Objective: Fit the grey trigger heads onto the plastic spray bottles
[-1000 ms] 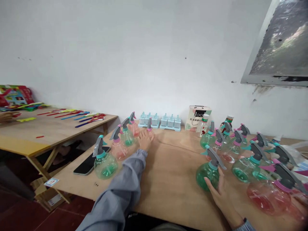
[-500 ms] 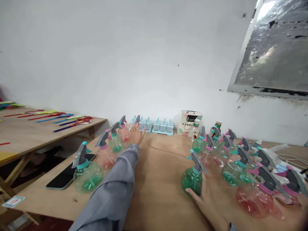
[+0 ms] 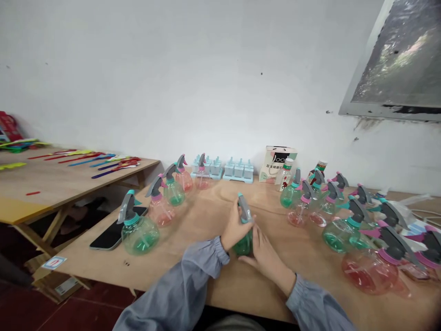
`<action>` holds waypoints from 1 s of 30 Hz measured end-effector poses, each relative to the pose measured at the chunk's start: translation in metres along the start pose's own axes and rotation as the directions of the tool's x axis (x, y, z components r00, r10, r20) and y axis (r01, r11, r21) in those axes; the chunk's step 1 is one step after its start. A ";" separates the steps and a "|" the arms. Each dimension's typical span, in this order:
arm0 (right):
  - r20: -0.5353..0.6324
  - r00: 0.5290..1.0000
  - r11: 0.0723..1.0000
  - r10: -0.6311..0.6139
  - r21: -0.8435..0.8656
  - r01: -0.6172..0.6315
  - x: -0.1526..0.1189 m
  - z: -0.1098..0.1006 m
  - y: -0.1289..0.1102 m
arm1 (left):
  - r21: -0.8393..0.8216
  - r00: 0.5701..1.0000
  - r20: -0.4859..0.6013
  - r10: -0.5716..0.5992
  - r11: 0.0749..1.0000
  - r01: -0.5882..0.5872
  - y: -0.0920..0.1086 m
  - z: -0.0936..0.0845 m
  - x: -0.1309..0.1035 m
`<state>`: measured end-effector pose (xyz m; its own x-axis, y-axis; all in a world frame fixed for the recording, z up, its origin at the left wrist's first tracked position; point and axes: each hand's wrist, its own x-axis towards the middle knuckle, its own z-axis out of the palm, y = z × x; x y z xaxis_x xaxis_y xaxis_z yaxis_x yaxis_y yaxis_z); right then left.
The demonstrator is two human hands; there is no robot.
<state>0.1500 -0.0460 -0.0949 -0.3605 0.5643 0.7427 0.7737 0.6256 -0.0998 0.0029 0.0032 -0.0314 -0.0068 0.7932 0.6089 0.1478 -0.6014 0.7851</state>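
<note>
A green spray bottle [image 3: 243, 244] with a grey and teal trigger head is between my two hands at the middle of the table. My left hand [image 3: 237, 227] is closed around its neck, just under the trigger head. Against the right side of its round body, my right hand [image 3: 264, 252] is wrapped with the thumb low in front. Most of the bottle's body is hidden by my hands. To the left, a row of spray bottles runs back, from a green spray bottle [image 3: 140, 235] in front to a pink spray bottle [image 3: 203, 179] behind.
Several more spray bottles crowd the right side, including a large pink spray bottle [image 3: 370, 271]. Light-blue popsicle moulds [image 3: 238, 170], a printed box [image 3: 270, 165] and a small bottle [image 3: 285, 177] stand by the wall. A phone [image 3: 106, 236] lies at left, near the table edge.
My left hand has drawn back from the pink bottle at the far end of the left row and taken hold of the green bottle. My right hand has brought that bottle leftward.
</note>
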 end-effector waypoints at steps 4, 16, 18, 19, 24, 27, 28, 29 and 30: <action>-0.192 0.976 0.994 0.100 -0.014 -0.104 0.018 -0.050 0.033 | -0.300 0.982 -0.117 -0.145 0.948 0.105 -0.010 -0.020 0.016; -0.569 0.770 0.911 0.288 -0.086 -0.404 -0.002 -0.065 0.136 | -0.299 0.998 -0.038 0.059 0.952 -0.068 0.002 -0.051 0.015; -0.583 0.761 0.894 0.285 -0.125 -0.431 -0.002 -0.062 0.140 | -0.266 0.998 0.047 0.052 0.963 -0.038 0.001 -0.053 0.015; -0.583 0.761 0.887 0.284 -0.142 -0.440 -0.002 -0.061 0.143 | -0.250 0.998 0.050 0.041 0.968 -0.027 0.000 -0.053 0.014; -0.560 0.780 0.863 0.278 -0.211 -0.459 -0.008 -0.053 0.154 | -0.201 0.998 -0.062 0.002 0.979 -0.014 -0.003 -0.051 0.014; -0.552 0.776 0.850 0.304 -0.211 -0.483 -0.011 -0.048 0.159 | -0.189 0.994 -0.105 -0.014 0.982 -0.006 -0.001 -0.050 0.015; -0.547 0.773 0.846 0.321 -0.201 -0.493 -0.011 -0.046 0.161 | -0.188 0.991 -0.131 -0.021 0.982 -0.004 0.000 -0.050 0.016; -0.543 0.769 0.844 0.338 -0.187 -0.503 -0.012 -0.045 0.162 | -0.188 0.989 -0.148 -0.030 0.982 0.001 0.001 -0.050 0.017; -0.537 0.766 0.842 0.353 -0.174 -0.510 -0.012 -0.043 0.163 | -0.189 0.989 -0.145 -0.035 0.982 0.007 0.002 -0.050 0.017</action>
<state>0.3029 0.0254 -0.0916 0.2771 0.3637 0.8893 0.9261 0.1454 -0.3480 -0.0469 0.0110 -0.0139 -0.1553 0.7913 0.5914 -0.0419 -0.6034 0.7964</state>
